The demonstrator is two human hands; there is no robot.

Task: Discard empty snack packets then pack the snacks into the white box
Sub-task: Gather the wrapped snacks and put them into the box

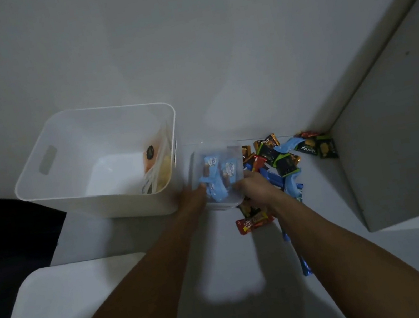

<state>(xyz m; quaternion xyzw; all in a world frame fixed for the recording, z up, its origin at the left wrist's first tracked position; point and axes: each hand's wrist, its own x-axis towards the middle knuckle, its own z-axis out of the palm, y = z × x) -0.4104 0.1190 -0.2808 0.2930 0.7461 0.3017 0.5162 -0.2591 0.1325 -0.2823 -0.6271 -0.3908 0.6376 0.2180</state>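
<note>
A small clear box (231,147) stands on the white surface and holds several light-blue snack packets (229,173). My left hand (193,193) reaches in from the front left, and its fingertips rest on a blue packet (215,192). My right hand (253,182) comes in over the box's front right corner, with its fingers closed on the same bunch of packets. Right of the box lies a loose pile of snacks (285,164) in black-green, blue, red and orange wrappers. A red packet (255,222) lies under my right wrist.
A large white bin (69,154) with a handle cut-out stands left of the small box, with a few orange and yellow packets (158,164) against its right wall. A grey panel (401,154) closes the right side. A white lid-like slab (61,308) lies near the front left. A long blue packet (305,265) lies beside my right forearm.
</note>
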